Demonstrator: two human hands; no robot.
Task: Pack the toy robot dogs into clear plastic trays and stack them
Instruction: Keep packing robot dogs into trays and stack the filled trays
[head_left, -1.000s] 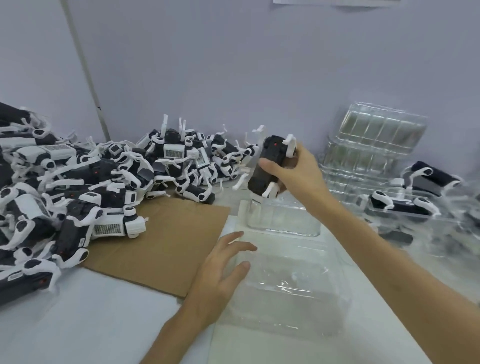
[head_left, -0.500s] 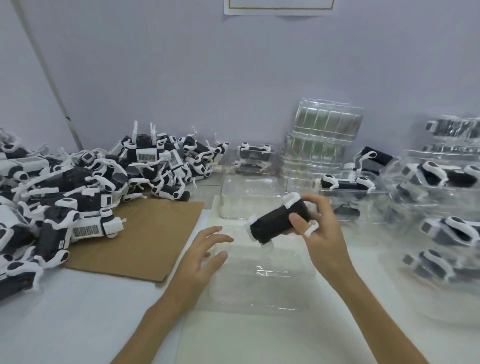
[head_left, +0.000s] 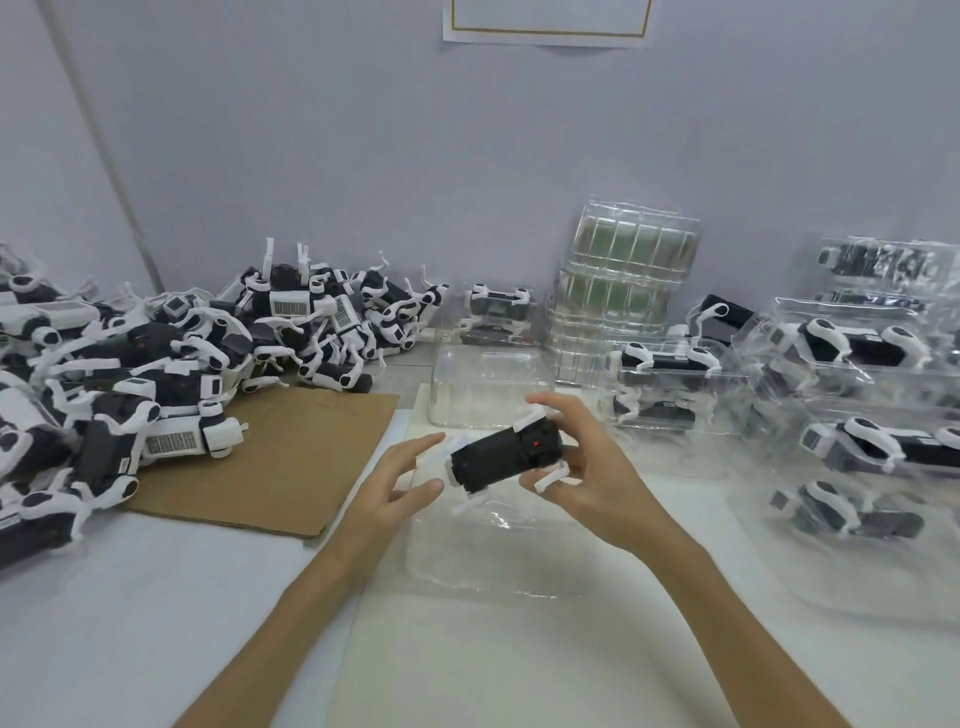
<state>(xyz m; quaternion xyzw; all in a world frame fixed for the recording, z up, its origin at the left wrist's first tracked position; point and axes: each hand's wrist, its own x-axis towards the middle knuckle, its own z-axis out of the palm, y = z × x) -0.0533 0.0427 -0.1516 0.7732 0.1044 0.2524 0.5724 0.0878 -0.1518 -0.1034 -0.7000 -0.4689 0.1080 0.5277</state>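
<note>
- Head view: the right hand grips a toy robot dog, with fingers and thumb curled round its right end. It holds the dog in the air just above a clear tray that lies on the table.
- The dog's long axis runs roughly left to right, its left end a little lower. White legs stick out on both sides.
- The left hand is open with its fingers spread, holding nothing, just beside the dog's free left end. Whether a fingertip touches a leg cannot be told.
- The tray lies directly under the dog, so the coming move is likely straight down. The left hand is the nearer one for tucking in the legs at that end.
- A pile of loose dogs lies well to the left and packed trays to the right.
</note>
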